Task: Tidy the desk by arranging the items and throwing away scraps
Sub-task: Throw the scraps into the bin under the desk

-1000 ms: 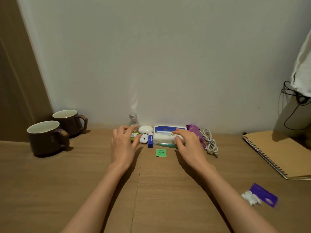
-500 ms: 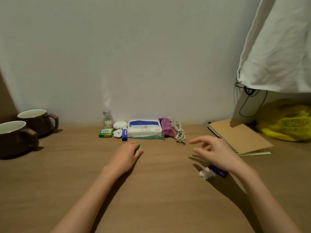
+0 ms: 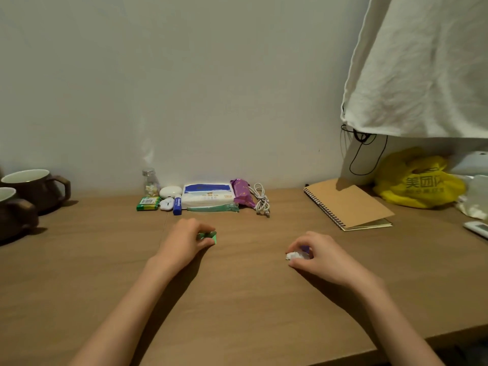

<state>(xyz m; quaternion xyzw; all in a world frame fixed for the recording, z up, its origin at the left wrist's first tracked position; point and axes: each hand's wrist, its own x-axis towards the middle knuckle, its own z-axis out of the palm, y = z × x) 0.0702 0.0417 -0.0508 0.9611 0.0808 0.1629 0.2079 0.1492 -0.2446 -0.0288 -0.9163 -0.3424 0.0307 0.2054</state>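
The green scrap [image 3: 208, 235] is pinched by the left hand [image 3: 184, 240], in front of the tissue pack [image 3: 208, 197]; the white scrap [image 3: 292, 256] is pinched by the right hand [image 3: 318, 256].

At centre the scrap [image 3: 208, 235] is showing bright green, the crumpled paper [image 3: 293, 255] right of it white; at right the bag [image 3: 417, 183] is showing yellow with dark characters.

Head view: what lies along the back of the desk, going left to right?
Brown mugs → green pack → blue tube → tissue pack → purple packet → white cable → notebook → yellow bag.
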